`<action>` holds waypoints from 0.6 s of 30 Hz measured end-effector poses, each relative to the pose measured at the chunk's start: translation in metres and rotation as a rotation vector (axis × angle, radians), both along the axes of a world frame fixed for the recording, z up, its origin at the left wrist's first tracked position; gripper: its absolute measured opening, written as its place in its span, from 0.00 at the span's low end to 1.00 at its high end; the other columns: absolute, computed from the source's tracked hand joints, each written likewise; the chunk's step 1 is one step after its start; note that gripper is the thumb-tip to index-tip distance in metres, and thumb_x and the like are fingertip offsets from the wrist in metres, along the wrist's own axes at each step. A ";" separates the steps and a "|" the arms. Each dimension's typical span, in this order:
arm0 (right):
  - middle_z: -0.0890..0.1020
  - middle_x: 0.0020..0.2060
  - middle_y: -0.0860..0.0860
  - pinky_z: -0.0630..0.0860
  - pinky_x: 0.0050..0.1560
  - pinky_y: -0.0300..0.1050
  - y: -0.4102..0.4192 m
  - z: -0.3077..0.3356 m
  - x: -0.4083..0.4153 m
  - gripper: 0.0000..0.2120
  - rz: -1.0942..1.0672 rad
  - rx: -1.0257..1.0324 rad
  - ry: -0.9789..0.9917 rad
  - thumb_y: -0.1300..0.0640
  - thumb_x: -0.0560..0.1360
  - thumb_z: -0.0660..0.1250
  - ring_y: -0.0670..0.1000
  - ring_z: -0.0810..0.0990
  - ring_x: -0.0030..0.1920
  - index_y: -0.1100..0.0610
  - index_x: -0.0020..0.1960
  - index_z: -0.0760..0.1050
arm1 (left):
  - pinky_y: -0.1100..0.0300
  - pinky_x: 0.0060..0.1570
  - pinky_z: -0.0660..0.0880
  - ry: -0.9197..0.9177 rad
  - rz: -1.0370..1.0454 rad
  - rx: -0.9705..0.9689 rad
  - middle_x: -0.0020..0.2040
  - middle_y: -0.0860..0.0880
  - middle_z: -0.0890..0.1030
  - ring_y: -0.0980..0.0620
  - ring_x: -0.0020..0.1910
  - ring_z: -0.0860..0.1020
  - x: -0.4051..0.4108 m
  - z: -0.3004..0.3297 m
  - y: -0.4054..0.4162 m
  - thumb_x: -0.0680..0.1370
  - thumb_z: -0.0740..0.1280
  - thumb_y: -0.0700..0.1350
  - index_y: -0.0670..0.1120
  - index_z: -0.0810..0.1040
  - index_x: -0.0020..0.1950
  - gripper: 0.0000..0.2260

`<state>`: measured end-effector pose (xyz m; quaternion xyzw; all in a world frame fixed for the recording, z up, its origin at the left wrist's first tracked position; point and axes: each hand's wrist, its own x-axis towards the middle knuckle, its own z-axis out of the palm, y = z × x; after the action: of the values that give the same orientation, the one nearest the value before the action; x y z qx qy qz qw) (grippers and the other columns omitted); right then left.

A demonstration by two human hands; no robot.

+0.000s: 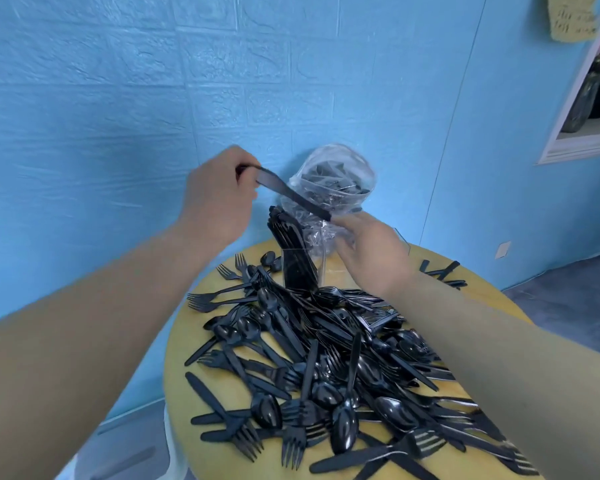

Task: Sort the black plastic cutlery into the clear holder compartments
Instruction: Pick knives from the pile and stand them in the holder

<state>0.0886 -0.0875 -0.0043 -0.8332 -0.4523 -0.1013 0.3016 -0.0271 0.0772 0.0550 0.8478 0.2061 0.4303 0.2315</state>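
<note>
Both hands grip one black knife (291,194): left hand (219,199) at 10 o'clock, right hand (374,251) at its lower end (above the clear holder (321,271)).

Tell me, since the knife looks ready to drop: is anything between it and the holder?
Nothing visible blocks it. The knife, gripped by the left hand and touched by the right hand, hangs above the clear holder, whose left compartment already holds upright cutlery.
</note>
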 end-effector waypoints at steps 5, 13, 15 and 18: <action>0.70 0.67 0.55 0.62 0.69 0.49 0.020 -0.010 0.026 0.20 -0.035 -0.255 -0.083 0.57 0.80 0.56 0.59 0.65 0.68 0.56 0.71 0.66 | 0.53 0.47 0.73 0.163 0.040 0.123 0.43 0.48 0.81 0.45 0.45 0.80 0.016 0.002 0.021 0.80 0.57 0.40 0.46 0.76 0.52 0.08; 0.68 0.69 0.51 0.64 0.68 0.53 0.027 -0.031 0.037 0.21 -0.035 -0.408 -0.137 0.57 0.80 0.54 0.58 0.61 0.69 0.54 0.73 0.62 | 0.54 0.50 0.72 0.317 0.008 0.232 0.50 0.47 0.82 0.44 0.50 0.78 0.044 -0.031 0.025 0.81 0.60 0.45 0.49 0.79 0.58 0.10; 0.69 0.68 0.50 0.68 0.63 0.52 0.026 -0.033 0.036 0.20 -0.040 -0.419 -0.157 0.57 0.80 0.54 0.57 0.62 0.68 0.53 0.72 0.64 | 0.53 0.51 0.72 0.338 -0.002 0.258 0.52 0.47 0.82 0.43 0.52 0.77 0.051 -0.038 0.025 0.81 0.60 0.46 0.50 0.80 0.58 0.11; 0.70 0.67 0.50 0.70 0.61 0.52 0.026 -0.036 0.037 0.20 -0.039 -0.418 -0.163 0.58 0.79 0.56 0.57 0.63 0.66 0.53 0.71 0.64 | 0.51 0.54 0.69 0.382 -0.026 0.307 0.53 0.47 0.79 0.42 0.56 0.72 0.058 -0.051 0.028 0.81 0.60 0.48 0.52 0.81 0.57 0.11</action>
<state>0.1256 -0.0617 -0.0404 -0.8751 -0.4703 -0.0782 0.0830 0.0313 0.1049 0.0039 0.9416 0.1673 0.2854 0.0623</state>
